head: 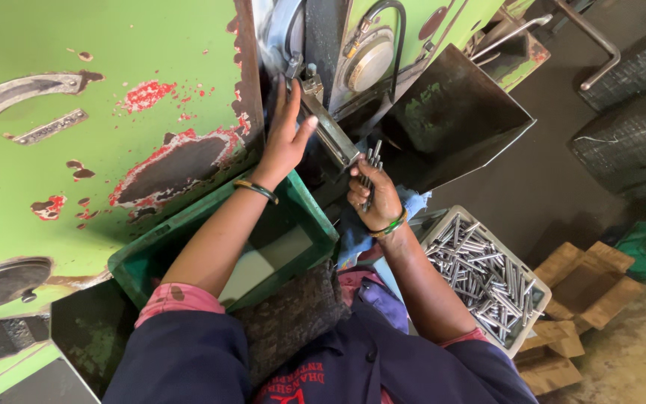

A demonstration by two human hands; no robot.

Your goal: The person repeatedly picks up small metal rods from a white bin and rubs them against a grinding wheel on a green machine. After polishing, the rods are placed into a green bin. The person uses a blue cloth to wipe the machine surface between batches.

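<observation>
Left hand reaches up into the gap of the green, paint-chipped metal press machine, fingers extended and spread, fingertips at the small metal fittings near the top of a slanted grey steel guide bar. It grips nothing that I can see — palm open against the machine.

Right hand is closed around a small bundle of thin grey steel rods, upper ends sticking out above the fist, just beside the lower end of the guide bar.

More rods lie loose in a pale plastic crate with perforated walls, at the person's right side. A green plastic bin sits below the left forearm, against the machine's lower edge; a dark sheet-metal chute slopes away behind the right hand. Brown cardboard pieces lie on the floor past the crate.

Risks, as judged:
- Left fingers sit inside the machine's working gap — a pinch or crush would follow if the machine cycles while they are there.
- The bundle is held by one fist only; a loosened grip would let rods slide out, missing crate and bin.
- Protruding rod ends stand near the guide bar; a knock could scatter them.
</observation>
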